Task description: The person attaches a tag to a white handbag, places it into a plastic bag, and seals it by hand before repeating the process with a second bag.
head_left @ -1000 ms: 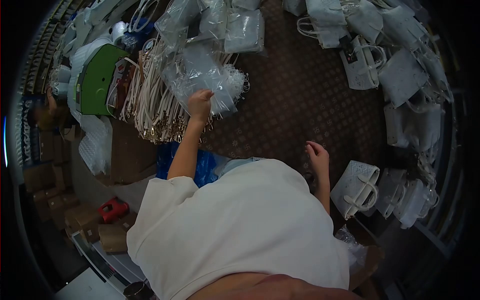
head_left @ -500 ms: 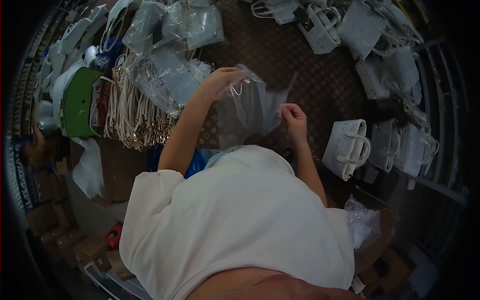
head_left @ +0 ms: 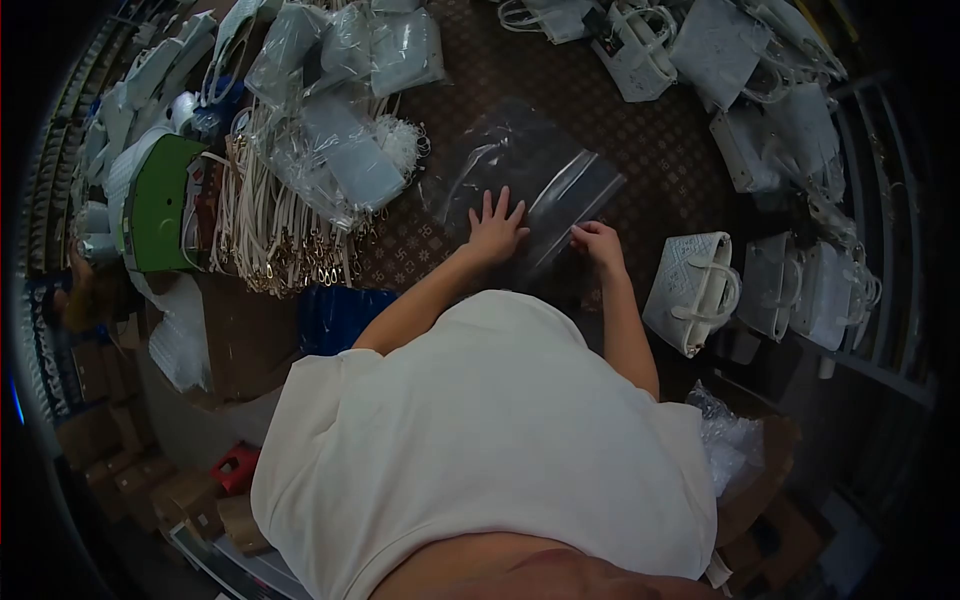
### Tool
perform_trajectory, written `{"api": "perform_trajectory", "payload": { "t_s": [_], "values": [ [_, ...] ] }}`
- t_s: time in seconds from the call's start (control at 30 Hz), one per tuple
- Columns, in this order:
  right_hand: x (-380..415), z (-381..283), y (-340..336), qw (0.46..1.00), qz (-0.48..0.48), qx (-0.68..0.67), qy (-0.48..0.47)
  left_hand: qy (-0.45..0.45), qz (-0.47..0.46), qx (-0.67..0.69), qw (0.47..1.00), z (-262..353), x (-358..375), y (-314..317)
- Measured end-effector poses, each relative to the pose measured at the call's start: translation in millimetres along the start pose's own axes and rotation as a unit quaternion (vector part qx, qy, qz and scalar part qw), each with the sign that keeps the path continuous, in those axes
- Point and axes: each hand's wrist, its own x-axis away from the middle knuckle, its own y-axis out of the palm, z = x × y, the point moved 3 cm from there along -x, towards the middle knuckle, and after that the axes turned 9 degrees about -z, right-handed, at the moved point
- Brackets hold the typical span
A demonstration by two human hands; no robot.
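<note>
A clear plastic bag (head_left: 510, 150) lies spread on the brown patterned tabletop (head_left: 620, 150) in front of me. Flat on its lower part, fingers spread, rests my left hand (head_left: 495, 232). My right hand (head_left: 598, 243) pinches the bag's lower right edge between thumb and fingers. To the right of that hand stands a white handbag (head_left: 690, 293) with its handles toward the right. A thick bundle of cream straps (head_left: 290, 215) with gold clips hangs at the left of my left hand.
Several plastic-wrapped pale pieces (head_left: 345, 150) are heaped beyond the straps, beside a curled white cord bundle (head_left: 400, 148). More white handbags (head_left: 635, 55) fill the far right. A green panel (head_left: 160, 205) stands at left, with a blue plastic bag (head_left: 345, 318) below the table edge.
The plastic bag has gone from being held up to lying flat on the table. My left hand has come down and opened onto it, while my right hand still grips its edge.
</note>
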Motion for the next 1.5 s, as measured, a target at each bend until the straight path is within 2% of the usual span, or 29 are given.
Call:
{"api": "perform_trajectory", "payload": {
  "t_s": [0.03, 0.1, 0.17, 0.23, 0.27, 0.33, 0.47, 0.53, 0.63, 0.77, 0.8, 0.83, 0.9, 0.93, 0.97, 1.0, 1.03, 1.07, 1.1, 1.13, 1.17, 1.2, 1.23, 1.27, 1.3, 1.37, 1.4, 1.47, 1.5],
  "values": [
    [2.8, -3.2, -0.4, 1.000, -0.018, 0.020, 0.016, -0.018, 0.043, -0.109, 0.993, -5.0, 5.4, 0.6],
    [9.5, -8.3, 7.0, 0.998, -0.040, 0.040, 0.036, -0.012, 0.010, -0.084, 0.996, -23.2, 6.9, -0.5],
    [14.6, -17.9, 24.4, 0.997, -0.016, 0.067, -0.027, -0.005, -0.024, -0.058, 0.998, -29.8, 4.4, -3.7],
    [14.6, -18.4, 44.2, 0.998, -0.035, 0.045, -0.041, 0.023, -0.066, 0.182, 0.981, -16.3, -7.3, -25.4],
    [14.8, -19.7, 53.8, 0.997, -0.049, 0.023, -0.057, 0.021, -0.066, 0.182, 0.981, -11.8, -10.4, -26.8],
    [18.2, -28.4, 69.8, 0.994, -0.050, 0.052, -0.084, 0.014, -0.190, 0.321, 0.928, -1.3, -14.3, -15.0],
    [7.8, -24.1, 67.6, 0.986, -0.077, 0.094, -0.118, -0.037, -0.150, 0.412, 0.898, -10.0, -11.9, -12.1],
    [3.7, -24.8, 67.8, 0.983, -0.077, 0.097, -0.135, -0.103, -0.209, 0.484, 0.843, -16.3, -14.1, -13.0],
    [13.9, -36.8, 73.9, 0.975, -0.052, 0.128, -0.173, -0.117, -0.233, 0.489, 0.833, -16.6, -20.7, -23.0],
    [18.3, -47.7, 73.3, 0.964, 0.011, 0.195, -0.181, -0.103, -0.208, 0.475, 0.849, -23.6, -30.0, -8.6],
    [21.5, -48.4, 69.2, 0.964, 0.015, 0.194, -0.182, -0.145, -0.132, 0.425, 0.884, -36.1, -31.9, -7.4],
    [27.5, -45.7, 63.3, 0.957, 0.032, 0.251, -0.145, -0.185, -0.055, 0.369, 0.909, -50.1, -33.4, -10.3],
    [33.9, -43.3, 52.5, 0.944, 0.056, 0.308, -0.107, -0.236, 0.052, 0.275, 0.931, -94.0, -34.5, -28.9],
    [34.7, -39.4, 48.8, 0.917, 0.068, 0.383, -0.091, -0.232, 0.050, 0.277, 0.931, -93.9, -41.5, -32.6],
    [36.4, -33.7, 47.5, 0.885, 0.077, 0.453, -0.072, -0.188, 0.075, 0.256, 0.945, -91.5, -45.3, -38.3],
    [33.0, -30.6, 50.6, 0.887, 0.079, 0.449, -0.067, -0.142, 0.098, 0.233, 0.957, -86.7, -47.2, -45.3],
    [27.0, -41.4, 53.7, 0.849, 0.208, 0.450, -0.183, -0.142, 0.060, 0.286, 0.946, -68.8, -49.9, -43.6],
    [22.8, -53.6, 54.7, 0.781, 0.335, 0.438, -0.293, -0.098, 0.045, 0.263, 0.959, -46.6, -51.5, -45.6],
    [14.2, -64.0, 52.8, 0.779, 0.343, 0.437, -0.291, -0.054, 0.032, 0.240, 0.969, -23.2, -50.3, -50.2],
    [4.5, -75.7, 47.1, 0.837, 0.314, 0.379, -0.239, 0.005, 0.010, 0.219, 0.976, -2.9, -47.1, -55.3],
    [-5.0, -83.7, 40.2, 0.887, 0.281, 0.315, -0.186, 0.012, 0.007, 0.221, 0.975, 1.5, -41.0, -54.6],
    [-12.3, -91.5, 25.7, 0.886, 0.288, 0.313, -0.184, 0.044, -0.054, 0.154, 0.986, 4.1, -35.2, -50.3],
    [-18.3, -95.4, 2.9, 0.926, 0.271, 0.208, -0.158, 0.075, -0.112, 0.085, 0.987, 3.4, -33.2, -46.1],
    [-20.8, -93.5, -13.6, 0.954, 0.250, 0.099, -0.132, 0.081, -0.115, 0.086, 0.986, -6.5, -33.1, -48.2],
    [-17.0, -93.8, -20.7, 0.953, 0.255, 0.097, -0.131, 0.068, -0.106, 0.072, 0.989, -22.2, -31.8, -53.1],
    [-9.5, -97.9, -22.7, 0.904, 0.240, 0.329, -0.130, 0.033, -0.084, 0.082, 0.993, -36.6, -36.7, -63.1],
    [-1.7, -94.9, -9.5, 0.782, 0.365, 0.470, -0.186, 0.034, -0.085, 0.083, 0.992, -35.9, -41.4, -66.5],
    [38.2, -133.8, 31.6, 0.740, 0.285, 0.480, -0.375, 0.009, 0.005, 0.220, 0.976, -37.7, -51.9, -77.3],
    [49.6, -140.0, 52.6, 0.738, 0.188, 0.480, -0.437, 0.009, -0.001, 0.222, 0.975, -32.4, -57.4, -80.7]
  ]
}}
